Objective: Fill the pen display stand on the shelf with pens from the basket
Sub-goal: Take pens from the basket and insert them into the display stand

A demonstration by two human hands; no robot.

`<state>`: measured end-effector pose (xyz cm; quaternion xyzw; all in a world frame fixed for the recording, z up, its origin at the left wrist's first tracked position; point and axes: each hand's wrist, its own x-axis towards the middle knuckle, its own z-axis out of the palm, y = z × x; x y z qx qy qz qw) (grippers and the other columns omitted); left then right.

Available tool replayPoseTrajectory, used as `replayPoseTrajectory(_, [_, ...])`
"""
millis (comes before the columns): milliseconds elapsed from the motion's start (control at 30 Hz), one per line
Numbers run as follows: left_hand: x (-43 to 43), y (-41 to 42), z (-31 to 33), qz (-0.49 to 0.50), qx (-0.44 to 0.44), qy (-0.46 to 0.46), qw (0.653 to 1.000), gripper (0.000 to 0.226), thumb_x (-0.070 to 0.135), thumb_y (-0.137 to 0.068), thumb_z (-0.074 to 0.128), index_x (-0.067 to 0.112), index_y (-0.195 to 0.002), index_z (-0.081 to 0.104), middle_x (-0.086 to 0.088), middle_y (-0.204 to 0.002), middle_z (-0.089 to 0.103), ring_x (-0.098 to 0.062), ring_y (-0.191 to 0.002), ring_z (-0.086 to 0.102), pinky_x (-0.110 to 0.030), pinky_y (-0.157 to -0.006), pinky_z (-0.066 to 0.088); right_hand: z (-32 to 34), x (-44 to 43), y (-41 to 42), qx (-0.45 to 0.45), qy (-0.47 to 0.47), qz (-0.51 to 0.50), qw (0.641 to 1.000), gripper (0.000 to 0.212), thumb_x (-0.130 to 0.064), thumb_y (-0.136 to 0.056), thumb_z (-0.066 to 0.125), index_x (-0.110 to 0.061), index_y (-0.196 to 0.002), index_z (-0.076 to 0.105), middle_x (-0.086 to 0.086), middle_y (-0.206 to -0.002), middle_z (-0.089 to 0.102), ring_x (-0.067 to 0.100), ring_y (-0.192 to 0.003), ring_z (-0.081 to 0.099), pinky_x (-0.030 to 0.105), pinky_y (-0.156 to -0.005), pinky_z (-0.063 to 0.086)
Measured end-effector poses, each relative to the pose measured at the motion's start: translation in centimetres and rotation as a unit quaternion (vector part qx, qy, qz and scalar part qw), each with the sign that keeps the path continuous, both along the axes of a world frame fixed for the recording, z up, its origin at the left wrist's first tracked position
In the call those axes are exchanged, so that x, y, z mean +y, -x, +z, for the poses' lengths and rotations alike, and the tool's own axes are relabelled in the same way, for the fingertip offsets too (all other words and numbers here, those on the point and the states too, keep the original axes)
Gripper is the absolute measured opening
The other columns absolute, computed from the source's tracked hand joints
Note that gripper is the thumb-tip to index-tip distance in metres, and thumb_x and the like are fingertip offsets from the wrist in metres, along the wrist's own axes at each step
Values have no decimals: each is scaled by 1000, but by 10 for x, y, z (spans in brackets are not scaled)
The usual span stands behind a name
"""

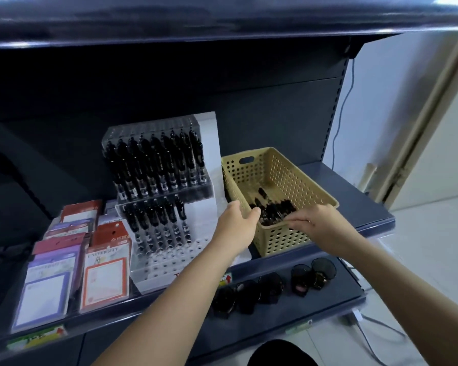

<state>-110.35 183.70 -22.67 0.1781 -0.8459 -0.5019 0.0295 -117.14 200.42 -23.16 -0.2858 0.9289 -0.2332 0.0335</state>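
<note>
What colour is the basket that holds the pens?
The basket is tan yellow, pierced with round holes; head view.

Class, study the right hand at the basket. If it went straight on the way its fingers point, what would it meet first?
Most likely the black pens heaped in the basket: the right hand points left and down at them, though depth hides whether it touches them.
</note>
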Motion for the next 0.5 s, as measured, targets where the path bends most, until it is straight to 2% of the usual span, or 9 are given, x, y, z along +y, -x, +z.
replayPoseTrajectory(33, [2,8,0,11,-20,-6,1000,58,39,-97,41,8,-143,26,-6,-141,40,-20,-125,41,-28,-93,33,-1,0,0,-2,9,0,1000,22,-24,-93,56,-22,-108,71,-9,-93,71,-9,-62,50,5,-57,38])
replayPoseTrajectory(100, [5,24,-2,38,-43,-18,998,51,36,-98,40,5,-137,33,-5,-117,48,-19,-99,48,-28,-82,33,-2,1,0,-10,15,-2,1000,22,-24,-93,57,-22,-109,71,-6,-101,72,-4,-74,58,6,-66,41])
replayPoseTrajectory(133, [6,31,-4,47,-49,-14,998,48,36,-97,40,4,-133,36,-5,-112,50,-18,-91,49,-30,-79,35,-3,2,-1,-16,20,-1,1000,21,-23,-92,58,-20,-109,72,-5,-105,72,0,-84,61,6,-71,42])
replayPoseTrajectory(200, [7,45,-10,60,-53,0,997,48,36,-97,40,4,-132,37,-13,-118,55,-23,-88,54,-31,-72,39,-4,4,-2,-26,42,5,999,20,-19,-90,62,-16,-106,73,-4,-106,71,2,-91,61,-3,-72,37])
replayPoseTrajectory(267, [9,55,-12,72,-53,2,996,48,33,-97,39,5,-135,32,-13,-116,54,-20,-80,53,-31,-68,40,-7,8,-5,-29,64,12,997,17,-16,-87,65,-14,-101,75,-1,-101,73,3,-88,64,-4,-71,39])
replayPoseTrajectory(367, [10,61,-11,98,-37,31,994,43,24,-99,36,6,-137,29,2,-83,45,-8,-61,40,-27,-55,35,-10,14,-9,-47,79,7,996,17,-14,-84,68,-15,-100,75,-4,-97,74,4,-85,65,-1,-71,41])
replayPoseTrajectory(433, [11,60,-11,109,-30,56,992,43,18,-99,33,8,-140,26,4,-74,40,-9,-57,41,-25,-47,32,-14,18,-11,-64,75,11,995,19,-15,-84,69,-17,-101,75,-9,-99,73,0,-85,64,1,-73,42])
replayPoseTrajectory(500, [16,55,-13,107,-17,86,990,49,14,-98,31,11,-145,17,0,-71,44,-13,-53,43,-26,-44,32,-17,22,-12,-78,73,22,994,19,-15,-83,70,-20,-101,75,-11,-100,72,-8,-82,61,-2,-71,40])
